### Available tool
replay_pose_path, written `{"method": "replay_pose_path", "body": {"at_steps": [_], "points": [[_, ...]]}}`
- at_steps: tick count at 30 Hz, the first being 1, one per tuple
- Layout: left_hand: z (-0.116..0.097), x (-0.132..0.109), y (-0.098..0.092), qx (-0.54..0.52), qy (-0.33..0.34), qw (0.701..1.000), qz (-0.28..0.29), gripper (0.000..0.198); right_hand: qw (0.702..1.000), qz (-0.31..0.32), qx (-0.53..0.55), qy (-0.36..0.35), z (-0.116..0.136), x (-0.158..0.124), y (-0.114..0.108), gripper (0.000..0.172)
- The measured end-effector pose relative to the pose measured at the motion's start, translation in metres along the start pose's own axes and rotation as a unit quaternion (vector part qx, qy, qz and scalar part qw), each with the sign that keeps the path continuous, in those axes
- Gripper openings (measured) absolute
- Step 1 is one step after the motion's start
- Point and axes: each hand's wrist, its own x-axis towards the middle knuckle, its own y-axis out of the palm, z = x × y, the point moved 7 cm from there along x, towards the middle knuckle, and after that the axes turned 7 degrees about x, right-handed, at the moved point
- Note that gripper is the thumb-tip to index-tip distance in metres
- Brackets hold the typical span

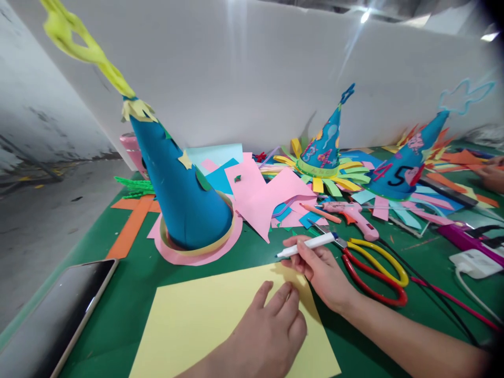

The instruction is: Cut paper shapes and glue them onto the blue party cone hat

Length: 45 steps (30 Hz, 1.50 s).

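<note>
A sheet of yellow paper [197, 320] lies on the green table in front of me. Resting on its right half is my left hand [271, 331], palm down, fingers slightly bent and apart, holding nothing. Above the sheet's top right corner, my right hand [325, 273] grips a white marker [309, 245] between thumb and fingers. The marker is uncapped, its tip pointing left, and its dark blue end lies to the right. Scissors [376, 273] with red and yellow handles lie just right of that hand. Beyond the sheet stands a blue cone hat [181, 194] with a pink brim.
A phone [59, 315] lies at the left edge. Pink paper scraps [252, 194], a pink glue gun [356, 212] and its cable sit behind the scissors. Two decorated cone hats [323, 147] [409, 163] stand farther back. Another person's hand [494, 176] shows at far right.
</note>
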Motion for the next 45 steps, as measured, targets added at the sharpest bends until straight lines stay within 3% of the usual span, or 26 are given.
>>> {"method": "replay_pose_path", "body": {"at_steps": [6, 10, 14, 21, 25, 29, 37, 45], "points": [[0.008, 0.005, -0.008, -0.047, 0.015, 0.998, 0.033, 0.018, 1.000, 0.003, -0.004, 0.014, 0.000, 0.003, 0.003, 0.027], [0.022, 0.005, -0.013, -0.068, -0.048, 0.995, 0.051, 0.018, 1.000, -0.001, 0.020, 0.016, -0.001, 0.006, 0.004, 0.026], [0.024, -0.001, -0.012, -0.059, -0.055, 0.996, 0.042, 0.019, 0.999, 0.012, 0.026, 0.023, -0.001, 0.008, 0.009, 0.024], [0.025, -0.008, -0.008, -0.081, -0.056, 0.993, 0.064, 0.020, 0.988, 0.069, -0.135, -0.010, 0.004, 0.002, 0.010, 0.024], [0.023, -0.008, -0.007, -0.074, -0.040, 0.993, 0.079, 0.017, 0.974, 0.057, -0.213, -0.055, 0.008, 0.000, 0.003, 0.021], [0.024, -0.006, -0.007, -0.078, -0.044, 0.993, 0.080, 0.018, 0.962, 0.035, -0.257, -0.082, 0.015, 0.000, -0.005, 0.018], [0.026, -0.008, -0.002, -0.105, -0.050, 0.988, 0.101, 0.018, 0.960, 0.069, -0.258, -0.084, 0.019, 0.002, -0.007, 0.011], [0.027, -0.007, 0.001, -0.090, -0.047, 0.986, 0.133, 0.026, 0.938, 0.030, -0.321, -0.129, 0.021, 0.000, -0.013, 0.014]]}}
